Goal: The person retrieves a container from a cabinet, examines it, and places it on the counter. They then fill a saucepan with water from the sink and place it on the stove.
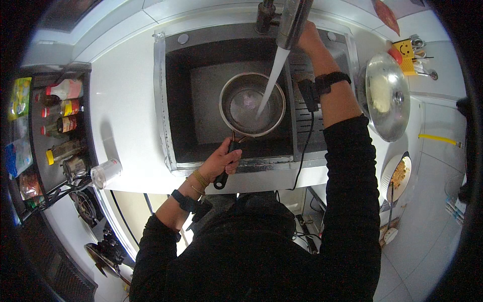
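Observation:
My left hand is closed around the black handle of a metal saucepan. The pan is over the dark sink basin, under a stream of water that runs from the faucet spout into it. Water shows inside the pan. My right hand is up behind the spout at the back right of the sink; its fingers are hidden, so whether it grips the faucet cannot be told. A black device with a cable is strapped at the right wrist.
A metal pot lid and a yellow utensil holder stand on the right, with a white bowl of crumbly food nearer. At left are a clear container and a rack of bottles. The wrist cable crosses the sink's right front edge.

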Tool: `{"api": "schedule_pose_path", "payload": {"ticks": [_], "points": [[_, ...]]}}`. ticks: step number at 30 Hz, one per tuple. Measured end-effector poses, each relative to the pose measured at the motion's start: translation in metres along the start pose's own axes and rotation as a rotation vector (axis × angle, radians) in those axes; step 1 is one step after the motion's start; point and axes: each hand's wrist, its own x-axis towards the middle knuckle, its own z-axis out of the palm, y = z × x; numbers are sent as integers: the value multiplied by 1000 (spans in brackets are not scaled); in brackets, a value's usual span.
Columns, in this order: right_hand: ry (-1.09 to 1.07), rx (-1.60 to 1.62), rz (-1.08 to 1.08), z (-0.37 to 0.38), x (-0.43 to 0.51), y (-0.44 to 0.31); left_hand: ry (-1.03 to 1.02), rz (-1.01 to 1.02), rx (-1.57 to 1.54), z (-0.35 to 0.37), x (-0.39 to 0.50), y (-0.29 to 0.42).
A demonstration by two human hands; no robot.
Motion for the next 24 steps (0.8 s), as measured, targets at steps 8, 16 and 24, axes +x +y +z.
{"api": "schedule_pose_path", "payload": {"ticks": [8,16,24], "points": [[-148,56,30,8,1,8,37,-16,-9,10,-4,8],[-22,-25,-95,29,11,30,3,-28,30,11,-4,12],[54,-197,-179,20,1,24,-24,-2,9,3,-1,4]]}}
